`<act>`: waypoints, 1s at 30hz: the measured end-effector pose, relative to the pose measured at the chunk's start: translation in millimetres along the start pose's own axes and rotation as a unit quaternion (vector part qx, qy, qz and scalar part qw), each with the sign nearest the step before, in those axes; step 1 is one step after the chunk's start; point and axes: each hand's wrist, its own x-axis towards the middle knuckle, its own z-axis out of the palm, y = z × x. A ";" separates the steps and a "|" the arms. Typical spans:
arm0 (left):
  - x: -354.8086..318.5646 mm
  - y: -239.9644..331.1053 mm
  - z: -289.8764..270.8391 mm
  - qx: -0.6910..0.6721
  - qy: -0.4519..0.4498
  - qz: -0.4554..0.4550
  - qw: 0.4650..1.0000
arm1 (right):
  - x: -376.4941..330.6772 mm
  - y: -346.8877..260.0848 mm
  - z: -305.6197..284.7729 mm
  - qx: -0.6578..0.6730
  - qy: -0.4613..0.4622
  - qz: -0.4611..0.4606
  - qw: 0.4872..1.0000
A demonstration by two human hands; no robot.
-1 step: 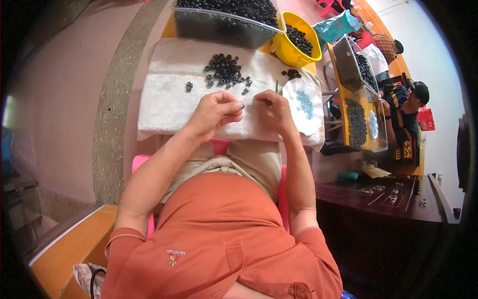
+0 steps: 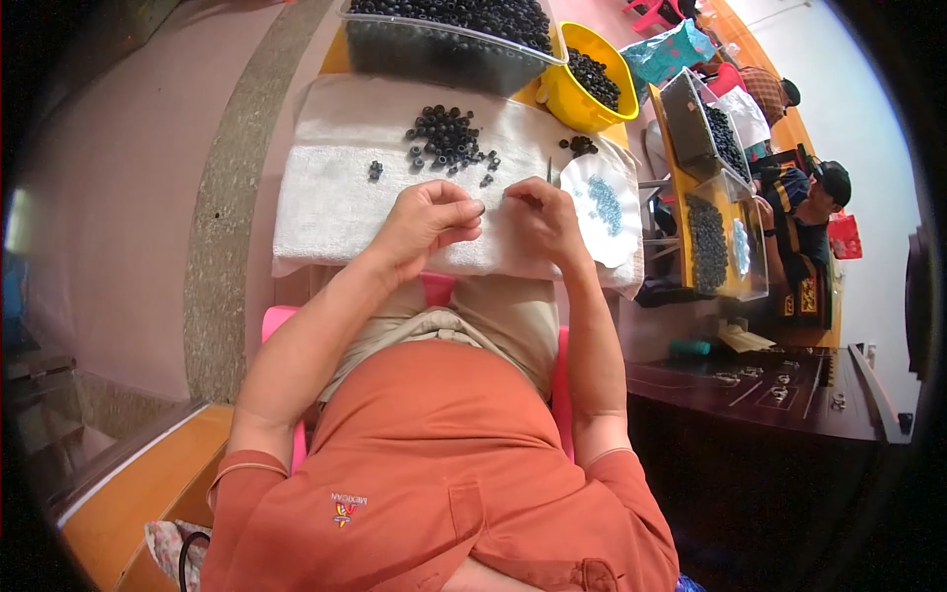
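Head view: on the white towel (image 2: 345, 222), the black pieces (image 2: 446, 138) lay in a loose pile at its far middle; they were short and round, with no clear long axis, their openings facing various ways. A thin dark tool (image 2: 549, 170) lay toward the towel's right, its long axis running away from the person. Over the towel's near middle, the left hand (image 2: 446, 219) had thumb and fingers pinched narrow, and the right hand (image 2: 541, 215) was curled just short of the tool; whether either held anything, I could not tell.

Compared with the earlier frame, hands and pieces showed no clear change.

At the towel's right edge sat a white plate (image 2: 574, 197) bearing small pale-blue pieces (image 2: 604, 205); the right hand stood between it and the left hand. Beyond the towel's far edge were a clear bin (image 2: 444, 71) and a yellow tub (image 2: 577, 113), both holding more black pieces.
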 end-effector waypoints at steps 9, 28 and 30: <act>-0.2 1.0 2.1 0.020 -0.006 0.002 1.000 | -3.3 -5.4 -1.4 0.410 -0.074 0.133 0.899; 0.6 -1.0 1.7 0.016 -0.033 0.010 0.999 | -9.7 -12.3 13.2 0.414 -0.073 0.086 0.903; -1.4 0.8 3.0 0.019 -0.029 0.008 0.999 | -9.7 -12.4 14.0 0.411 -0.074 0.076 0.906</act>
